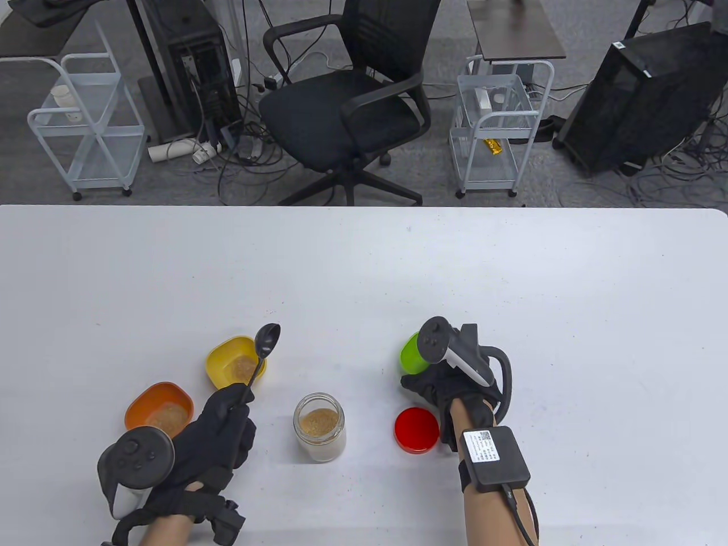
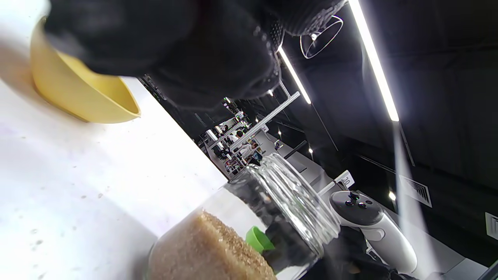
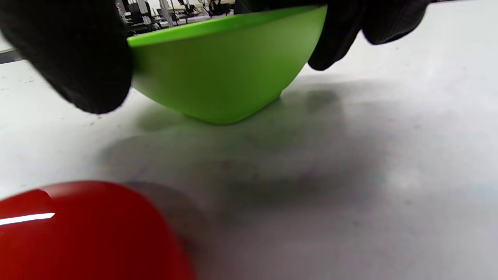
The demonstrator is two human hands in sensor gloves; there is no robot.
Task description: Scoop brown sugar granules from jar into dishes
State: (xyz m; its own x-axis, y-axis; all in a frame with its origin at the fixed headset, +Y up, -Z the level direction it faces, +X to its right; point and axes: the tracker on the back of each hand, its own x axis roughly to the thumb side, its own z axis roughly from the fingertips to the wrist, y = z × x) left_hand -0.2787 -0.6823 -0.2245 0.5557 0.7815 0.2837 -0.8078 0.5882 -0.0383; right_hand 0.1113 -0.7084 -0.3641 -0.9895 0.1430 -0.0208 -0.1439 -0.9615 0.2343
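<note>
Fingers [image 1: 230, 401] of the left hand [image 1: 213, 432] pinch the spoon [image 1: 265, 347], bowl up over the yellow dish [image 1: 224, 358]. The right hand [image 1: 449, 387] curls round the green dish [image 3: 218, 74], likely bringing it closer. Open jar [image 1: 319, 426] waits between, still well stocked with sugar.

1. The clear glass jar [image 1: 319, 426] is smooth and shiny, with ridged threads at its open mouth; the brown sugar [image 1: 320, 422] inside looks coarse and grainy.
2. The round red lid [image 1: 417, 430] is glossy — in the right wrist view a bright streak of light reflects off it.
3. The green plastic dish [image 3: 218, 66], the yellow plastic dish [image 1: 235, 362] and the orange plastic dish [image 1: 160, 406] are smooth, with a soft matt sheen.
4. The dark spoon [image 1: 263, 353] has a polished, faintly reflective bowl.
5. The black gloves on the left hand [image 1: 213, 435] and right hand [image 1: 449, 387] are matt knitted cloth — a fine textured weave shows up close.
6. The white table [image 1: 364, 273] is smooth and matt, lightly speckled.
</note>
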